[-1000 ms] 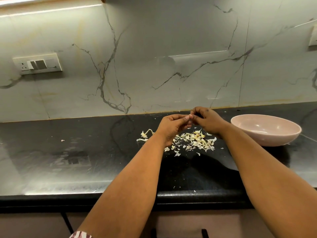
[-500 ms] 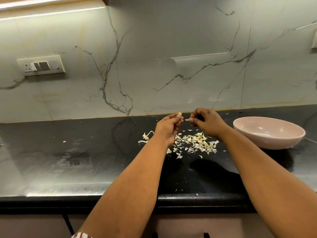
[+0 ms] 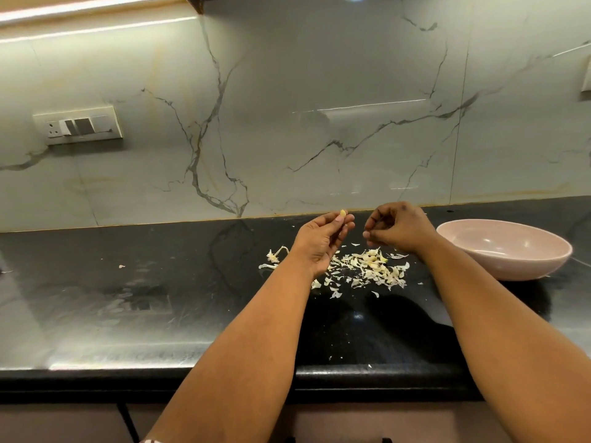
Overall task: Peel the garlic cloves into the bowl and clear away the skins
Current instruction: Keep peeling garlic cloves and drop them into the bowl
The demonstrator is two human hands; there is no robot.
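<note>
My left hand (image 3: 323, 239) is raised above the black counter and pinches a small pale garlic clove (image 3: 342, 213) at its fingertips. A short gap to the right, my right hand (image 3: 398, 228) hangs with its fingers curled inward; whether a scrap of skin sits between them is too small to tell. Below both hands lies a scattered pile of garlic skins (image 3: 367, 270), with a few unpeeled bits among them. A pink bowl (image 3: 511, 266) stands on the counter just right of my right wrist.
A garlic root stub with stalk (image 3: 274, 255) lies left of the pile. Tiny skin flecks (image 3: 121, 266) dot the counter farther left and near the front edge (image 3: 334, 358). A marble wall with a switch plate (image 3: 78, 125) rises behind.
My hands, joined at the fingertips a second ago, have pulled apart. The left keeps the clove and the right has drawn away to the right.
</note>
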